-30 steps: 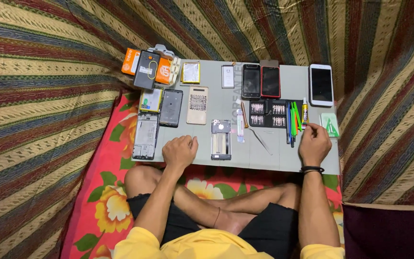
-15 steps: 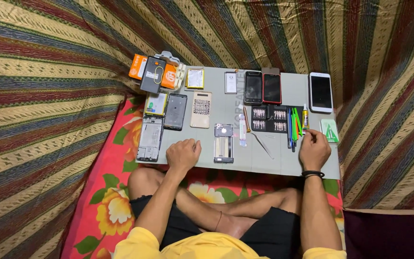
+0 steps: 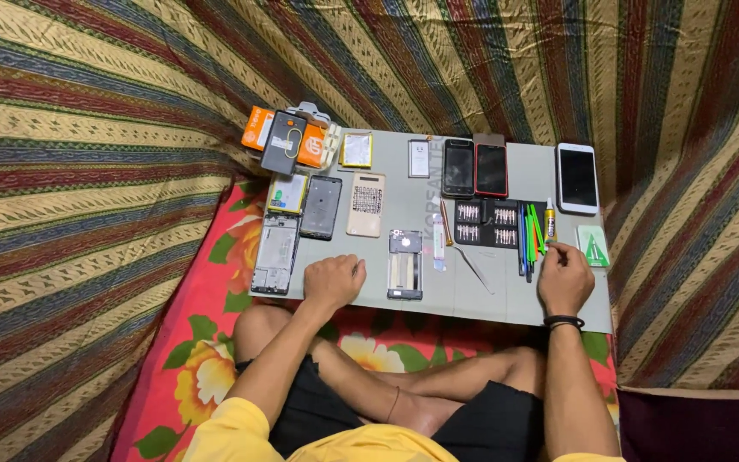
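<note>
A person sits cross-legged behind a grey work mat spread over a red floral cloth, seen from above. The left hand rests on the mat's near edge, loosely curled into a soft fist and holding nothing. Just to its right, close but not touching, lies an opened phone frame. Beyond the left hand sit a beige phone back cover and a dark phone chassis; further left lies a long silver phone frame.

The right hand, with a dark band at the wrist, rests at the mat's right side. Its fingers are pinched together at the near tips of a bundle of green and blue pry tools; whether it truly grips one cannot be told. Left of this hand lies a black screwdriver bit case, with tweezers nearer. A small green card lies just to its right, a white smartphone beyond it. Two dark phones lie at the far edge.
</note>
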